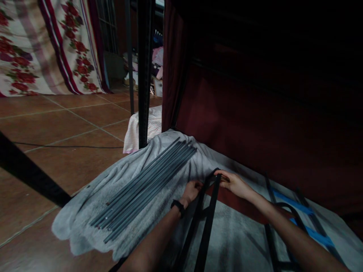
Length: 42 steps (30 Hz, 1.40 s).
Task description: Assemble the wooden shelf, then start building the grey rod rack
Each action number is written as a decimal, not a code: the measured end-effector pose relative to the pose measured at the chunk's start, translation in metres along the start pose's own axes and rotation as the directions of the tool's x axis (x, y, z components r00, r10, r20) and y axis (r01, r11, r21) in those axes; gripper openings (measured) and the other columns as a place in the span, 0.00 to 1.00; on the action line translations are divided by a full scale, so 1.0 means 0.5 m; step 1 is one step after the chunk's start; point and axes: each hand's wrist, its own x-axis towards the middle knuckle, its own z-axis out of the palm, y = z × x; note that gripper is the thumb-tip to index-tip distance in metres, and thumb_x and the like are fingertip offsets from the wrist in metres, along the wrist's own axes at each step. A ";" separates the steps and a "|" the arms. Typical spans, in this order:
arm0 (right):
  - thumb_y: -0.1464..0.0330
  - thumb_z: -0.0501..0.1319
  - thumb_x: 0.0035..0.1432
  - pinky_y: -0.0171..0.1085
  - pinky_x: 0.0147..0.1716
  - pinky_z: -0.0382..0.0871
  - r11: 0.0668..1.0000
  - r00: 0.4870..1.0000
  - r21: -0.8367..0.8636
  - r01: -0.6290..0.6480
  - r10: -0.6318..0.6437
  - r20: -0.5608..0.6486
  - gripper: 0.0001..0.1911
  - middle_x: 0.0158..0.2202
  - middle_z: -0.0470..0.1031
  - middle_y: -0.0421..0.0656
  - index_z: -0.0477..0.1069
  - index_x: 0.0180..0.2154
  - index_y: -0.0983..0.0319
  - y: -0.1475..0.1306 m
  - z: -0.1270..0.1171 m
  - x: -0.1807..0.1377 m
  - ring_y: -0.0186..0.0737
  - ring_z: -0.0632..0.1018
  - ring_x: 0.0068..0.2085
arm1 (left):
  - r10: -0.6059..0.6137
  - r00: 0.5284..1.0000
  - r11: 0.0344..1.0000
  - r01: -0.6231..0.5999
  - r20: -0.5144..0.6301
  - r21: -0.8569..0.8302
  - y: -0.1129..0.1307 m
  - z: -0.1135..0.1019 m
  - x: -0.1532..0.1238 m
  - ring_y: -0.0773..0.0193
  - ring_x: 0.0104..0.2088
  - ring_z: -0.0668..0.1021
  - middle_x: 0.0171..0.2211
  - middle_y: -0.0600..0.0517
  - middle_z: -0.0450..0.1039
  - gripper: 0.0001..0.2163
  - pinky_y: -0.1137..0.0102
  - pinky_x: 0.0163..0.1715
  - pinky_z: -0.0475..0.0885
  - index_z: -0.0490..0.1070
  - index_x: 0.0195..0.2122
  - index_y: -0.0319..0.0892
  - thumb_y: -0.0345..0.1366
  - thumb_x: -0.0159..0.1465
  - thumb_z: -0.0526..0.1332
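Grey blanket [75,215] spreads beneath curled left hand [192,190], right hand [235,184] pinching black frame [210,219].

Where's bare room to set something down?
Tiled floor between floral cloth and grey blanket, though a cable crosses it; a narrow blanket strip between grey rods and left hand. Crowded: around the right hand and black frame, and farther right by blue strips.

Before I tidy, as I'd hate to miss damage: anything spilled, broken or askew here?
No spill or break shows in this dim view. The grey rods lie with uneven ends and the blanket beneath is rumpled, so both look untidy. The black frame shows nothing odd.
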 end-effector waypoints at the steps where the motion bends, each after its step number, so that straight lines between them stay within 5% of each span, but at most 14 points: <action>1: 0.70 0.63 0.51 0.43 0.57 0.69 1.000 1.000 0.007 0.000 0.000 -0.001 0.23 0.49 0.79 0.41 0.72 0.51 0.55 0.002 0.000 0.001 0.45 0.78 0.53 | -0.006 1.000 1.000 0.006 -0.010 0.008 0.001 -0.001 0.000 0.62 0.37 0.77 0.34 0.49 0.78 0.09 0.71 0.38 0.68 0.75 0.34 0.41 0.26 0.61 0.55; 11: 0.69 0.63 0.52 0.42 0.55 0.70 1.000 1.000 -0.004 0.008 -0.008 -0.001 0.21 0.48 0.79 0.41 0.72 0.50 0.57 0.000 0.003 0.002 0.45 0.79 0.53 | 0.044 0.999 0.993 -0.045 0.015 0.113 -0.010 0.010 0.010 0.65 0.35 0.75 0.30 0.53 0.76 0.08 0.73 0.38 0.68 0.73 0.30 0.41 0.23 0.58 0.56; 18: 0.69 0.63 0.53 0.43 0.55 0.70 1.000 1.000 -0.019 0.006 -0.006 0.016 0.23 0.48 0.80 0.40 0.71 0.52 0.55 0.005 -0.002 0.003 0.45 0.79 0.53 | 0.020 0.999 0.999 -0.021 0.036 0.028 0.005 -0.003 0.008 0.62 0.35 0.76 0.34 0.49 0.78 0.08 0.70 0.38 0.68 0.75 0.36 0.38 0.27 0.60 0.56; 29: 0.68 0.62 0.52 0.43 0.56 0.69 0.999 1.000 -0.053 0.001 0.000 0.003 0.21 0.47 0.80 0.40 0.72 0.50 0.56 -0.009 0.000 0.001 0.45 0.79 0.53 | 0.027 1.000 0.999 -0.026 0.016 -0.022 -0.006 0.015 0.016 0.66 0.32 0.73 0.29 0.52 0.73 0.06 0.73 0.35 0.66 0.70 0.31 0.39 0.23 0.57 0.57; 42: 0.69 0.62 0.52 0.44 0.56 0.69 0.999 1.000 -0.040 0.015 -0.015 0.003 0.22 0.47 0.80 0.40 0.72 0.50 0.56 -0.001 -0.004 0.002 0.46 0.78 0.53 | -0.036 0.999 0.996 0.034 0.028 0.079 0.010 -0.009 0.010 0.60 0.32 0.76 0.27 0.50 0.75 0.08 0.68 0.34 0.68 0.75 0.27 0.43 0.34 0.61 0.58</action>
